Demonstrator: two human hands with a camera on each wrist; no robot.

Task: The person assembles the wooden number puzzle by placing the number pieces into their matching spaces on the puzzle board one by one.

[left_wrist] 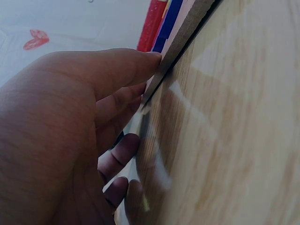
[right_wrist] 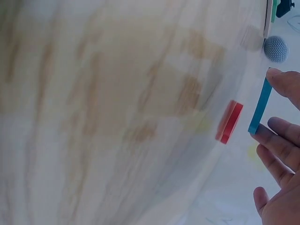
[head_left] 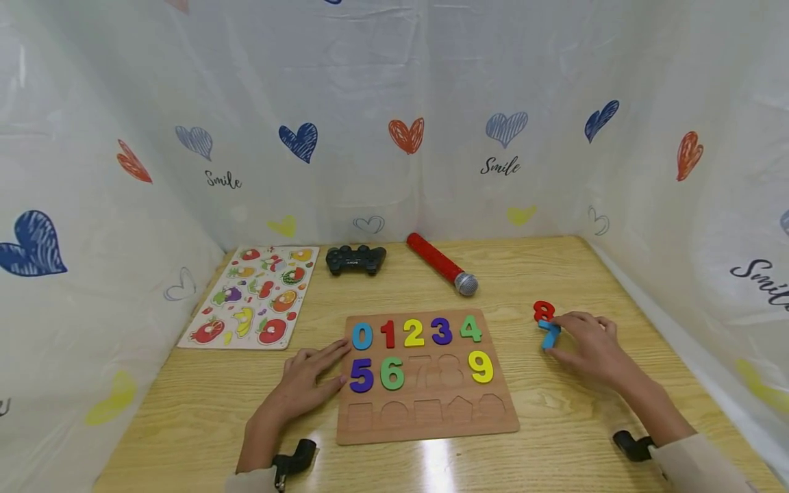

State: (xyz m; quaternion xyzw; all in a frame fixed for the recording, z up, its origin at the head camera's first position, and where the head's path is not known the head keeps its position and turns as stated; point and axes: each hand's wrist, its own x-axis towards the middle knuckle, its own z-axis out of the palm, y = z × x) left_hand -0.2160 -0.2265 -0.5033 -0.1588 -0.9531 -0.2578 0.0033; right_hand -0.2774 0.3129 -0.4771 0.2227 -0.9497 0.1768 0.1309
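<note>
A wooden number board [head_left: 428,438] lies in the middle of the table, holding numbers 0 to 6 and a yellow 9 [head_left: 481,367]. Its 7 recess [head_left: 422,372] and 8 recess [head_left: 451,370] show bare wood, as does the bottom row of shape outlines. My left hand [head_left: 308,382] touches the board's left edge with thumb and fingertips, fingers fairly straight. To the right of the board, my right hand [head_left: 588,346] pinches a blue number 7 [right_wrist: 261,105] between thumb and fingers, raised off the table. Just beyond it a red number 8 [head_left: 543,310] lies on the table.
A fruit puzzle board [head_left: 246,298] lies at the back left. Behind the number board are a black game controller [head_left: 355,260] and a red microphone [head_left: 440,263]. A white curtain [head_left: 394,185] with printed hearts encloses the table's back and sides.
</note>
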